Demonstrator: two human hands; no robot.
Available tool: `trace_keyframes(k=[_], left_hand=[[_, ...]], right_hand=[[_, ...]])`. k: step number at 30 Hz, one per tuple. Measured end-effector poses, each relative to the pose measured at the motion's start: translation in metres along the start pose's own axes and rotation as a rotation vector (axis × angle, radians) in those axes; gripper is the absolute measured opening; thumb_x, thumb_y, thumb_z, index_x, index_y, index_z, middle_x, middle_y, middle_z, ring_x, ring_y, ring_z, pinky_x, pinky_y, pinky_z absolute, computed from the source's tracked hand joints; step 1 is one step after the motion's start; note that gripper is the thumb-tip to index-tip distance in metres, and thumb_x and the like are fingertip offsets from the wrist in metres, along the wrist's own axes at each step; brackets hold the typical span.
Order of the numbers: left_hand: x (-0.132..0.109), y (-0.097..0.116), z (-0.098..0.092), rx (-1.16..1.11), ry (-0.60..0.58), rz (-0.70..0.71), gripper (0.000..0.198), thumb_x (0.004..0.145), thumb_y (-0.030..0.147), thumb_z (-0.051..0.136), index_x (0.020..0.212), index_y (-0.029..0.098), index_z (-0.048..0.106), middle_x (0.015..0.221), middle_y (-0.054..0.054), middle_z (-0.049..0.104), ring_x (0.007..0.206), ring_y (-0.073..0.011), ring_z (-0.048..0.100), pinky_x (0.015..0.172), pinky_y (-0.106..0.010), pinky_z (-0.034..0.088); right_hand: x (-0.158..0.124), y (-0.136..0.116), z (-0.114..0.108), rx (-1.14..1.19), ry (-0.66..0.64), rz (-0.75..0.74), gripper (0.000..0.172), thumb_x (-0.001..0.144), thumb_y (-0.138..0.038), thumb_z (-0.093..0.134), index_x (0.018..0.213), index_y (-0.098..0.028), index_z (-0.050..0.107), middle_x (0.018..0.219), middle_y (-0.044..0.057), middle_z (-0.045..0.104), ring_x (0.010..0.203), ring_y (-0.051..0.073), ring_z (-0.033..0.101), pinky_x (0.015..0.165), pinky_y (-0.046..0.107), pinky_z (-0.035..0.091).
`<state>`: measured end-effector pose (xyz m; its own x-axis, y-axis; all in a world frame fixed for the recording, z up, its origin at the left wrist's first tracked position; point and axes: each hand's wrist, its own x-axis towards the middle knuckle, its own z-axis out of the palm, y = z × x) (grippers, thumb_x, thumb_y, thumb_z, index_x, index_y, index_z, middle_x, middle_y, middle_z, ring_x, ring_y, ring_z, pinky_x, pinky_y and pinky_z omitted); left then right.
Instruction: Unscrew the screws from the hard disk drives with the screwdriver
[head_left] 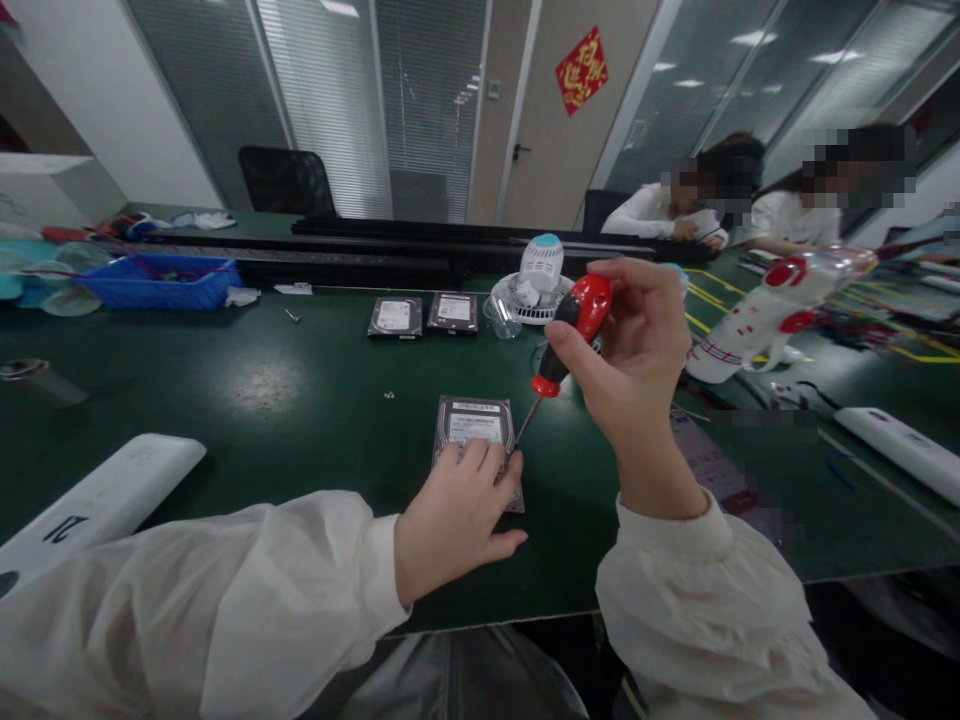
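Note:
A hard drive (474, 422) lies flat on the green table (300, 400) in front of me. My left hand (457, 515) rests on its near half, fingers laid flat and pressing it down. My right hand (637, 350) is closed round the red and black handle of a screwdriver (564, 335). The screwdriver slants down to the left, and its tip meets the drive's right edge close to my left fingertips. Both arms wear white sleeves.
Two more hard drives (396, 317) (453, 312) lie farther back beside a small white fan (536, 280). A few tiny screws (388, 395) sit on the table. A blue bin (161, 280) stands back left, a white and red device (765, 310) at right. Two other people sit at the far right.

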<state>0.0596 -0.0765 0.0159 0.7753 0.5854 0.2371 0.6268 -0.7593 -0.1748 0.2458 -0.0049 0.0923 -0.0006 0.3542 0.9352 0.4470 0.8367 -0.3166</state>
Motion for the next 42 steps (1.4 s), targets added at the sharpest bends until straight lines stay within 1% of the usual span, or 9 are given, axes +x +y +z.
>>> trace_keyframes(k=[4, 7, 13, 19, 26, 30, 34, 38, 42], left_hand=[[-0.0003, 0.0002, 0.0005, 0.002, 0.001, 0.002, 0.076, 0.095, 0.067, 0.051, 0.146, 0.011, 0.053, 0.121, -0.018, 0.062, 0.106, -0.0314, 0.055, 0.084, -0.043, 0.043], [-0.0004, 0.0004, -0.0001, 0.004, -0.003, 0.003, 0.076, 0.095, 0.067, 0.051, 0.147, 0.011, 0.053, 0.121, -0.018, 0.062, 0.106, -0.0315, 0.056, 0.084, -0.043, 0.043], [0.0003, -0.0003, -0.0022, -0.002, -0.017, 0.000, 0.075, 0.095, 0.067, 0.050, 0.146, 0.011, 0.054, 0.121, -0.018, 0.063, 0.106, -0.0317, 0.056, 0.084, -0.043, 0.044], [-0.0002, 0.0000, -0.0009, 0.004, -0.007, 0.004, 0.076, 0.096, 0.067, 0.050, 0.147, 0.011, 0.053, 0.121, -0.018, 0.062, 0.106, -0.0314, 0.056, 0.084, -0.043, 0.043], [-0.0013, 0.0003, -0.0011, 0.004, 0.003, 0.004, 0.075, 0.096, 0.066, 0.051, 0.146, 0.011, 0.054, 0.120, -0.018, 0.062, 0.105, -0.0315, 0.055, 0.083, -0.043, 0.043], [-0.0004, -0.0001, -0.0011, 0.002, -0.006, 0.007, 0.076, 0.095, 0.067, 0.051, 0.147, 0.011, 0.053, 0.121, -0.018, 0.062, 0.105, -0.0314, 0.055, 0.084, -0.043, 0.044], [0.0003, -0.0003, -0.0011, 0.007, -0.016, 0.003, 0.077, 0.095, 0.067, 0.050, 0.147, 0.011, 0.053, 0.122, -0.018, 0.062, 0.106, -0.0318, 0.055, 0.084, -0.043, 0.044], [-0.0003, -0.0001, -0.0009, 0.007, 0.002, 0.005, 0.076, 0.095, 0.067, 0.050, 0.147, 0.010, 0.053, 0.122, -0.019, 0.062, 0.106, -0.0319, 0.055, 0.083, -0.043, 0.044], [-0.0012, 0.0003, -0.0011, 0.004, 0.008, 0.008, 0.076, 0.095, 0.066, 0.052, 0.146, 0.010, 0.054, 0.121, -0.018, 0.062, 0.106, -0.0316, 0.055, 0.084, -0.043, 0.043]], right_hand=[[-0.0013, 0.0012, -0.0047, 0.042, -0.071, 0.043, 0.038, 0.093, -0.046, 0.063, 0.128, -0.032, 0.060, 0.117, 0.004, 0.065, 0.098, 0.021, 0.068, 0.088, 0.044, 0.060], [-0.0017, 0.0010, -0.0043, 0.053, -0.096, 0.060, 0.038, 0.095, -0.048, 0.060, 0.130, -0.033, 0.058, 0.118, 0.004, 0.065, 0.102, 0.021, 0.068, 0.088, 0.044, 0.061], [-0.0005, 0.0005, 0.0005, -0.006, 0.031, -0.005, 0.039, 0.084, -0.046, 0.075, 0.117, -0.030, 0.063, 0.110, 0.003, 0.060, 0.093, 0.019, 0.065, 0.084, 0.041, 0.060], [-0.0008, 0.0008, -0.0042, 0.065, -0.065, 0.047, 0.035, 0.095, -0.044, 0.061, 0.128, -0.032, 0.060, 0.106, 0.003, 0.066, 0.101, 0.023, 0.070, 0.087, 0.045, 0.061], [-0.0009, -0.0009, -0.0017, -0.012, 0.007, 0.044, 0.038, 0.089, -0.047, 0.071, 0.123, -0.032, 0.064, 0.118, 0.004, 0.064, 0.113, 0.024, 0.066, 0.101, 0.049, 0.059], [-0.0017, 0.0014, -0.0045, 0.017, -0.028, 0.090, 0.039, 0.092, -0.046, 0.066, 0.129, -0.033, 0.063, 0.125, 0.005, 0.067, 0.111, 0.025, 0.069, 0.099, 0.049, 0.061], [-0.0017, 0.0018, -0.0057, 0.044, -0.053, 0.090, 0.040, 0.094, -0.049, 0.062, 0.131, -0.032, 0.062, 0.131, 0.005, 0.065, 0.117, 0.026, 0.068, 0.099, 0.051, 0.061], [-0.0001, -0.0004, -0.0027, -0.052, 0.017, 0.039, 0.039, 0.089, -0.048, 0.070, 0.123, -0.030, 0.065, 0.118, 0.004, 0.067, 0.111, 0.024, 0.068, 0.102, 0.050, 0.059], [-0.0002, 0.0024, -0.0009, -0.041, 0.029, 0.045, 0.043, 0.087, -0.048, 0.073, 0.125, -0.030, 0.063, 0.112, 0.004, 0.068, 0.094, 0.020, 0.069, 0.088, 0.044, 0.063]])
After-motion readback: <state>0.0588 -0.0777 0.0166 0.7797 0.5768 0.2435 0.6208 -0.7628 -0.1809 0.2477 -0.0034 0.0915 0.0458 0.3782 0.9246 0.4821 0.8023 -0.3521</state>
